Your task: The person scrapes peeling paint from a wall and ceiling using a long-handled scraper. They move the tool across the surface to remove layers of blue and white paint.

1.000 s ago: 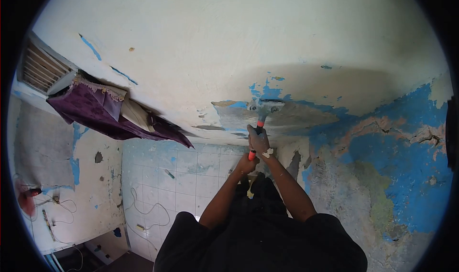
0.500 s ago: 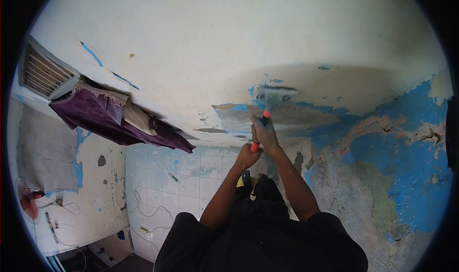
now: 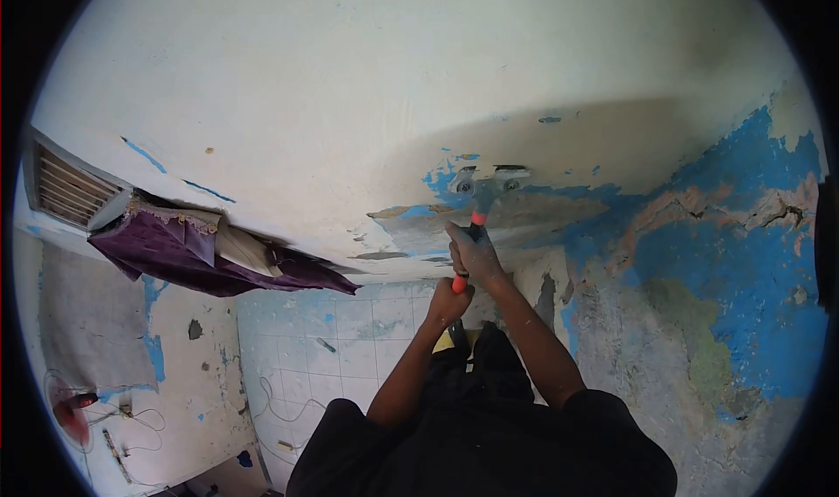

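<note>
Both my hands grip the handle of a long scraper [image 3: 480, 218] with red-orange and black sections. My left hand [image 3: 451, 303] is closed round its lower end, and my right hand [image 3: 479, 257] is wrapped round it higher up. The scraper's wide metal head lies at the wall [image 3: 288, 69], beside blue patches [image 3: 446, 178] where the pale paint is off. A grey bare strip [image 3: 524, 217] runs just under the head.
A purple curtain [image 3: 175, 257] hangs beside a slatted vent [image 3: 74, 180] at left. A red fan [image 3: 72, 414] and cables are at lower left. The tiled floor [image 3: 350, 322] lies below. Cracked blue wall [image 3: 682, 270] stands at right.
The blue patch left of the scraper head looks larger. My hands and the scraper have shifted slightly left and down in view. The camera view has also shifted a little.
</note>
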A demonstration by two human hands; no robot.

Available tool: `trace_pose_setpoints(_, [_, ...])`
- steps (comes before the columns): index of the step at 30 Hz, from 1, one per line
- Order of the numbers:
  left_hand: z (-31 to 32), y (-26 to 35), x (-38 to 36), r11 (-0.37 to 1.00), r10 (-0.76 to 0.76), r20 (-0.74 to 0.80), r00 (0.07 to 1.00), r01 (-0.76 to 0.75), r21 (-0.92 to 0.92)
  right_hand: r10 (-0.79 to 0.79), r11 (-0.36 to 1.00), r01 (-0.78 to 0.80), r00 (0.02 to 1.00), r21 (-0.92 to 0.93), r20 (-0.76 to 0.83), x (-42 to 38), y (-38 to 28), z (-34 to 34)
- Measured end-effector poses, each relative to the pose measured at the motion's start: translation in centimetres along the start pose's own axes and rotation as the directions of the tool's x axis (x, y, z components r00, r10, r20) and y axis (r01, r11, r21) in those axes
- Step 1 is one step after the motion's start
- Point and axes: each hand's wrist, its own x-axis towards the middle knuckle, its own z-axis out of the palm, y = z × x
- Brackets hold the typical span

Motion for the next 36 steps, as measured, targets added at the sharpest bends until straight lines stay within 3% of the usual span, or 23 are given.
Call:
trace_pose_setpoints(5, [1.4,-0.8,-0.9,0.996,0.084,-0.002,0.996,-0.084,-0.035,0.063,0.998,-0.063,0.998,-0.012,0.012,-1.4,-1.5,-0.2])
trace_pose_setpoints(11, [2.3,-5.3,0.4,0.999,-0.044,0.002,0.999,0.044,0.002,0.030,0.999,-0.031,0.999,-0.030,-0.016,0.3,3.6,-1.4])
trace_pose_setpoints(17, [0.0,2.1,-0.6,0.999,0.001,0.032,0.999,0.000,-0.042,0.013,0.999,-0.013,1.000,-0.041,0.007,-0.7,-2.2,0.3])
trace_pose_setpoints(23, [0.8,1.0,-0.9,0.992,0.114,-0.042,0.993,-0.116,-0.042,0.011,1.000,-0.011,1.000,0.001,0.010,-1.0,-1.8,0.0])
trace_pose_setpoints(26, [1.5,-1.7,-0.1,0.999,0.042,-0.037,0.998,-0.041,0.008,-0.028,1.000,0.028,1.000,-0.007,-0.002,0.0,0.9,-0.8])
trace_pose_setpoints(29, [0.9,-0.4,-0.4,0.999,0.032,-0.039,0.999,-0.030,0.030,-0.016,1.000,0.016,1.000,-0.022,0.023,-0.6,-0.6,-0.4])
trace_pose_setpoints(32, [-0.4,3.4,-0.5,0.991,0.127,-0.055,0.990,-0.125,0.043,-0.112,0.993,0.111,0.994,-0.040,-0.013,-0.9,-3.6,0.6])
trace_pose_setpoints(36, [-0.2,5.2,0.4,0.977,0.210,-0.072,0.975,-0.211,-0.007,-0.098,0.995,0.098,0.995,-0.019,-0.002,-1.6,-6.2,0.8])
